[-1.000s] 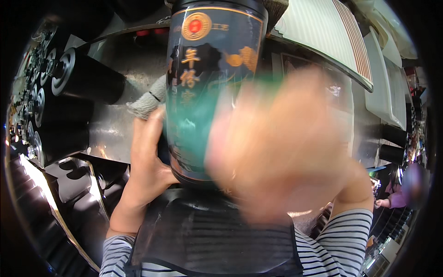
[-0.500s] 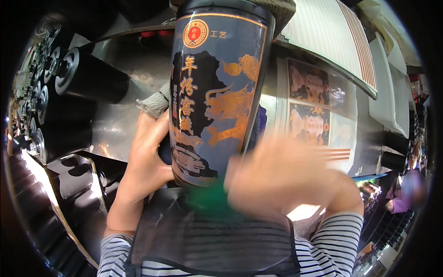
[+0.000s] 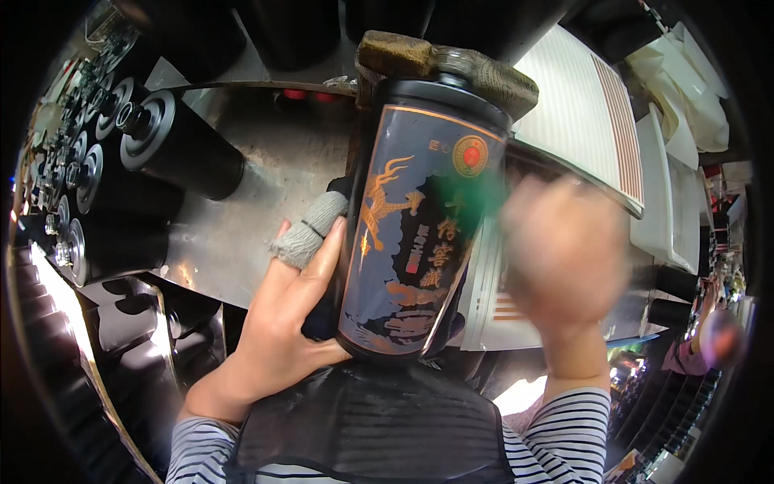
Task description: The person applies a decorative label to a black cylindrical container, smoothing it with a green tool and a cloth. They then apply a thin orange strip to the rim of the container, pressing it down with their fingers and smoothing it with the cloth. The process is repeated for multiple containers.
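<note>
My left hand (image 3: 282,327) grasps this glossy dark, gold-patterned cylindrical bottle (image 3: 395,266), and I can't tell whether my blurred right hand (image 3: 564,254) grips anything, seemingly mid-smoothing, the next stroke calling for steadiness

Patchy glare, local motion blur

The black bottle (image 3: 415,234) is now turned about its length; its red-and-gold round emblem (image 3: 470,155) sits toward the right edge rather than the left, and a different gold figure (image 3: 377,206) faces up at the left; the bottle's neck (image 3: 454,69) has come into view; the blurred right hand (image 3: 564,254) has risen from the lower end to the upper right side, bringing the green thing (image 3: 474,196) with it
</note>
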A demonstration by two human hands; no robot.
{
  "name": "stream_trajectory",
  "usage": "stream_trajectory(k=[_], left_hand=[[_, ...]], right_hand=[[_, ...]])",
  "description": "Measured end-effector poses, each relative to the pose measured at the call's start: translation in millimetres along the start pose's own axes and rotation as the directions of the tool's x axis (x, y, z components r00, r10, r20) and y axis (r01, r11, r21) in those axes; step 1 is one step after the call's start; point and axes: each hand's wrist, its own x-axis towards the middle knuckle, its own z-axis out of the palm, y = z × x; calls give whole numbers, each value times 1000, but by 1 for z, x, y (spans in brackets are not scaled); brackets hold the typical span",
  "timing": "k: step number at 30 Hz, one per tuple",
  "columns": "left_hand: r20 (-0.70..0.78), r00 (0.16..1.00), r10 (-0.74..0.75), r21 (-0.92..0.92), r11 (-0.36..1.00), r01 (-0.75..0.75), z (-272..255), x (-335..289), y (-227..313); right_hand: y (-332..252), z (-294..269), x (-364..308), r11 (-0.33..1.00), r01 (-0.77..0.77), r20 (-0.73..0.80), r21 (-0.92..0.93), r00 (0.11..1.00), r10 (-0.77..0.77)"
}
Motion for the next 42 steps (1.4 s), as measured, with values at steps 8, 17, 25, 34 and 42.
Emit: stream_trajectory(k=[8,17,25,34,42], left_hand=[[9,999,48,92,995,-48,-9,-3,8],[-73,997,31,4,1000,-31,-27,-26,-10],[-560,828,-30,-396,888,-236,-3,-30,-14],[156,901,404,-349,876,-332,20,-12,65],[489,844,221,-337,940,-51,71,-2,83]], right_hand=[[37,2,35,991,-57,-26,-117,998,55],[43,-4,76,963,-203,-33,-178,979,200],[-85,-16,-14,483,-664,327,570,723,608],[-115,-54,-161,513,-614,187,-600,516,836],[-105,-51,-178,601,-604,138,-523,636,759]])
